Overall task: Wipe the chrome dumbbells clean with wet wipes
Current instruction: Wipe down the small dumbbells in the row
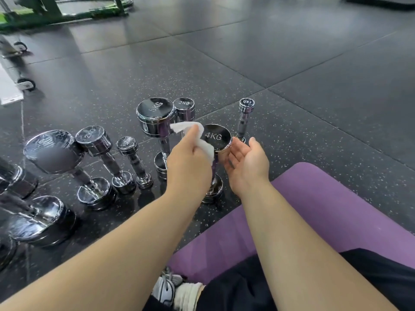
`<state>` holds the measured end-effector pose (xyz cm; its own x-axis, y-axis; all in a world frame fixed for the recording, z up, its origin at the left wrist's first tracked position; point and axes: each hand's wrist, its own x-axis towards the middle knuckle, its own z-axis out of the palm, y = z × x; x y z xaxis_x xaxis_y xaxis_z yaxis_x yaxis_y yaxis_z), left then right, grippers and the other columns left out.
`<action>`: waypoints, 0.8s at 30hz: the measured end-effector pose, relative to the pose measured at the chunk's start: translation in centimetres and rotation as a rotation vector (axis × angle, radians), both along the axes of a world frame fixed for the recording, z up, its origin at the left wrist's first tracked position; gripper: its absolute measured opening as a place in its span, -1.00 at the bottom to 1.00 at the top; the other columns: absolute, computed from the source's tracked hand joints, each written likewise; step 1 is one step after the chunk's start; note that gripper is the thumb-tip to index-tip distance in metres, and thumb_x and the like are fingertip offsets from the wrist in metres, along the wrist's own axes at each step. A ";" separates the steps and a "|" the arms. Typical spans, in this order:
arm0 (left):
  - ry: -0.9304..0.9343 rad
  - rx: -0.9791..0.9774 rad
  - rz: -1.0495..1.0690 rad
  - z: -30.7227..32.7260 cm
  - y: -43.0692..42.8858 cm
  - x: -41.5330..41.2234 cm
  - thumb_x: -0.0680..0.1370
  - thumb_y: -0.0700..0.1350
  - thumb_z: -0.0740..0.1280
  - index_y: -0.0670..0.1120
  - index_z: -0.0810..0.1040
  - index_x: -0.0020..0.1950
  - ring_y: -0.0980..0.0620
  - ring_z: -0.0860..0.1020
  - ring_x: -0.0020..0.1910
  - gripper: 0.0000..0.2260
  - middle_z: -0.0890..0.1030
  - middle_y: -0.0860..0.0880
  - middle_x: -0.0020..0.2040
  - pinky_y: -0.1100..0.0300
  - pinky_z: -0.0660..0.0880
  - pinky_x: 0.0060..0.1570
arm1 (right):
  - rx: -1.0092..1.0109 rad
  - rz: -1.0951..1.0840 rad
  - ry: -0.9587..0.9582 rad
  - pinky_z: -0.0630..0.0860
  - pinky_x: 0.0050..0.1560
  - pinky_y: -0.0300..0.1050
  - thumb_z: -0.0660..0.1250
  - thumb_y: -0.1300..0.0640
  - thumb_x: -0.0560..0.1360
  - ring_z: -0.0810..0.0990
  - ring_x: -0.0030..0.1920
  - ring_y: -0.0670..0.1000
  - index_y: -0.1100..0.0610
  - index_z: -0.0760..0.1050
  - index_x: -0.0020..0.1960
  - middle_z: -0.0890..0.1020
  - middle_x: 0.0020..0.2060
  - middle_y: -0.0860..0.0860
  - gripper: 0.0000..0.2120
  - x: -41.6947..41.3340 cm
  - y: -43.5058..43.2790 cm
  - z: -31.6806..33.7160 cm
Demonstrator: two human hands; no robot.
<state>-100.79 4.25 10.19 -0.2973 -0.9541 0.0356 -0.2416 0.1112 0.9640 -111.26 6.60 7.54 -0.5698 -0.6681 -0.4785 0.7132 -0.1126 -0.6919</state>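
Observation:
A chrome dumbbell marked 4KG [217, 138] stands on end on the black floor just in front of me. My left hand [189, 163] grips a white wet wipe [197, 140] and holds it against the left side of the dumbbell's top head. My right hand [246, 162] is open, palm turned inward, its fingers lying against the head's right side. Behind stand a 5KG dumbbell [156, 117], a 2KG one [184, 108] and a slim 1KG one [245, 117].
Several more chrome dumbbells [96, 158] stand upright on the floor to the left, bigger ones at the far left edge. A purple mat [325, 209] lies under me at the right. A green machine frame [67, 12] and wheeled equipment [24, 84] sit at the back left.

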 end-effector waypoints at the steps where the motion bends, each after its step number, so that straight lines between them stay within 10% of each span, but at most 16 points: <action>1: -0.011 -0.014 0.012 0.4 -0.1 0.1 0.60 -0.24 0.13 0.24 0.52 0.15 0.13 0.53 -0.12 -0.61 0.61 0.13 0.00 0.44 0.43 -0.12 | 0.005 -0.009 -0.005 0.51 0.21 -0.08 0.04 -0.05 0.68 0.58 0.05 -0.02 0.17 0.56 0.07 0.63 0.00 0.02 -0.60 0.3 0.1 0.3; 4: -0.089 -0.072 0.083 0.5 -0.9 0.5 0.63 -0.15 0.21 0.12 0.42 0.44 0.18 0.50 0.21 -0.62 0.55 0.16 0.25 0.33 0.38 0.25 | 0.111 -0.068 0.062 0.51 -0.15 -0.18 0.21 0.11 0.61 0.55 -0.21 -0.03 0.15 0.55 -0.06 0.58 -0.16 0.03 -0.82 0.5 0.5 1.2; 9: -0.257 -0.273 0.028 0.5 -0.8 1.1 0.56 -0.05 0.37 0.12 0.53 0.16 0.15 0.49 0.07 -0.81 0.59 0.14 0.06 0.32 0.30 0.02 | 0.106 -0.084 0.361 0.31 -0.45 -0.30 0.29 0.30 0.50 0.39 -0.42 -0.13 0.09 0.60 -0.13 0.51 -0.34 -0.04 -0.83 0.1 1.3 2.7; 13: -0.352 -0.326 -0.239 0.7 -1.3 0.4 0.60 -0.11 0.26 0.13 0.40 0.33 0.09 0.54 0.17 -0.68 0.61 0.06 0.21 0.11 0.41 0.23 | -0.050 0.043 0.622 0.56 -0.16 -0.34 0.22 0.45 0.48 0.64 -0.13 -0.17 0.17 0.68 -0.08 0.68 -0.09 -0.07 -0.69 1.1 1.0 3.9; 16: -0.097 -0.195 -0.180 1.3 -1.4 0.9 0.57 -0.22 0.23 0.11 0.39 0.19 0.32 0.56 -0.11 -0.71 0.61 0.19 0.06 0.35 0.48 -0.19 | -0.029 0.147 0.784 0.60 0.07 -0.13 0.25 0.39 0.50 0.66 0.05 -0.07 0.17 0.69 0.02 0.69 0.05 -0.04 -0.72 1.2 0.2 3.3; 21: -0.008 -0.051 -0.005 1.6 -3.2 1.3 0.54 -0.30 0.19 0.10 0.47 0.16 0.28 0.50 0.02 -0.66 0.55 0.19 0.07 0.40 0.37 -0.17 | 0.232 0.162 1.397 0.35 0.38 0.03 0.29 0.15 0.55 0.47 0.35 -0.01 -0.06 0.67 0.13 0.66 0.16 -0.08 -0.74 1.1 0.2 1.3; 24: -0.041 0.019 -0.041 0.7 -3.2 1.0 0.57 -0.27 0.17 0.05 0.52 0.20 0.21 0.52 -0.10 -0.69 0.60 0.13 0.07 0.37 0.37 -0.22 | 0.378 0.122 1.417 0.52 0.12 -0.03 0.25 0.11 0.54 0.61 0.07 0.06 0.00 0.71 0.00 0.72 -0.02 -0.04 -0.76 0.6 -0.3 2.8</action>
